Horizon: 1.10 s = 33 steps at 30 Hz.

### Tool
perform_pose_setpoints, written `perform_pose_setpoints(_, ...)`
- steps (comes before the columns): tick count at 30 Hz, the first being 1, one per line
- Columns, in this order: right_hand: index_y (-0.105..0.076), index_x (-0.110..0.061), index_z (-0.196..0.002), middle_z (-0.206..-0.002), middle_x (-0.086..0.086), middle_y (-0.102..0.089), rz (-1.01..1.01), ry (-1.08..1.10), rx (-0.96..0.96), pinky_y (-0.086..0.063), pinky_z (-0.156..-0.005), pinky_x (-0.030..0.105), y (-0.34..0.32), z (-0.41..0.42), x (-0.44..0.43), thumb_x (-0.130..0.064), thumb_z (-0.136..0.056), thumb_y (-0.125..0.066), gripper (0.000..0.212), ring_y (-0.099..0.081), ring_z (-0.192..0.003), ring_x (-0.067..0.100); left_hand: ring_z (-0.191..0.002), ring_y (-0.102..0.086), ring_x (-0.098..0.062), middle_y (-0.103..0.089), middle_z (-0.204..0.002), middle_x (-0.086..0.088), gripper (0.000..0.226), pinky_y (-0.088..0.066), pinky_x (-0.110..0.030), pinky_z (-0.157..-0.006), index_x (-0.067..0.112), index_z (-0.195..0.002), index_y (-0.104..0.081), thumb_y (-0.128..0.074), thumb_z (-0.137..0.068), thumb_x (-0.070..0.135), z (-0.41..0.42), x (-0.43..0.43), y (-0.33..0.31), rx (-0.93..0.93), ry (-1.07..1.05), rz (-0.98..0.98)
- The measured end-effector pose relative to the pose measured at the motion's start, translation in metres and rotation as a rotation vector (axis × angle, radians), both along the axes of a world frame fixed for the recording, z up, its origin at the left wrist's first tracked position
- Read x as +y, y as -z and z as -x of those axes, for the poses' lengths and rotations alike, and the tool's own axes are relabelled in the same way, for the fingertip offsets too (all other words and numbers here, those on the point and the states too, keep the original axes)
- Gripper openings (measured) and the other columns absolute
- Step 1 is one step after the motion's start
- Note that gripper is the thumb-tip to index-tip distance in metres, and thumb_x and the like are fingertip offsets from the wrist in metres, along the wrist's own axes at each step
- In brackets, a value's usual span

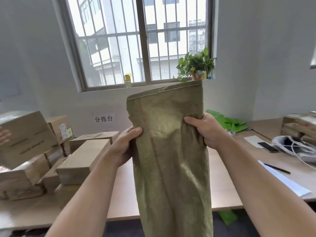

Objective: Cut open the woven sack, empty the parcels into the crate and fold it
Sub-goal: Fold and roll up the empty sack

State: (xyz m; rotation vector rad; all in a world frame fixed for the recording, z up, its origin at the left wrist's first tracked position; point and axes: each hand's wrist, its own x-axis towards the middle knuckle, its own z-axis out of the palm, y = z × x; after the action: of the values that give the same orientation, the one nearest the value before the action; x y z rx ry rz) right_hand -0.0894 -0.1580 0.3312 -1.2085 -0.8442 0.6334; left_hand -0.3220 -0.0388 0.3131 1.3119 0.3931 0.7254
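Note:
I hold an olive-green woven sack [171, 151] upright in front of me above the table, its stitched hem at the top and its lower part hanging past the table's edge and out of view. My left hand [125, 144] grips its left edge, thumb on the front. My right hand [204, 130] grips its right edge a little higher. The sack looks limp and flat. Cardboard parcels [83, 159] are piled on the table to my left. No crate is in view.
A light wooden table [119, 194] spans the view. Another person's hand [4, 135] holds a parcel at far left. Green bags [229, 123], a phone [267, 147], white cables, a pen [277, 168] on papers and stacked boxes [301, 125] lie to the right. A potted plant [196, 65] stands on the windowsill.

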Motion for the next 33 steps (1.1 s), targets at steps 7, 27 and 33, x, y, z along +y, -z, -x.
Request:
perform_pose_setpoints(7, -0.062, -0.009, -0.114, -0.1, 0.008, -0.073, -0.111, -0.065, 0.077, -0.06, -0.067, 0.027, 0.001, -0.002, -0.013, 0.001, -0.093, -0.059, 0.024, -0.071, -0.077, 0.016, -0.077, -0.072, -0.016, -0.077, -0.086, -0.002, 0.022, -0.061, -0.029, -0.07, 0.016, -0.104, -0.066, -0.053, -0.094, 0.001, -0.004, -0.002, -0.003, -0.069, -0.28, -0.101)
perform_pose_setpoints(27, -0.054, -0.018, -0.086, -0.081, 0.006, -0.056, -0.04, -0.332, 0.116, -0.05, -0.054, 0.022, 0.015, -0.028, -0.039, -0.013, -0.08, -0.074, 0.021, -0.059, -0.063, 0.014, -0.061, -0.06, -0.014, -0.058, -0.077, -0.005, 0.037, -0.053, -0.022, -0.055, 0.014, -0.078, -0.06, -0.072, -0.073, 0.048, 0.012, 0.006, -0.011, 0.143, 0.063, -0.022)
perform_pose_setpoints(33, -0.05, -0.024, -0.132, -0.093, 0.014, -0.057, 0.034, -0.172, -0.29, -0.053, -0.068, 0.027, 0.01, -0.028, -0.044, 0.018, -0.087, -0.052, 0.061, -0.057, -0.076, 0.018, -0.078, -0.06, -0.027, -0.059, -0.093, -0.016, 0.054, -0.056, -0.03, -0.066, 0.023, -0.114, -0.058, -0.068, -0.068, -0.004, 0.024, 0.009, -0.02, 0.387, 0.006, -0.291)
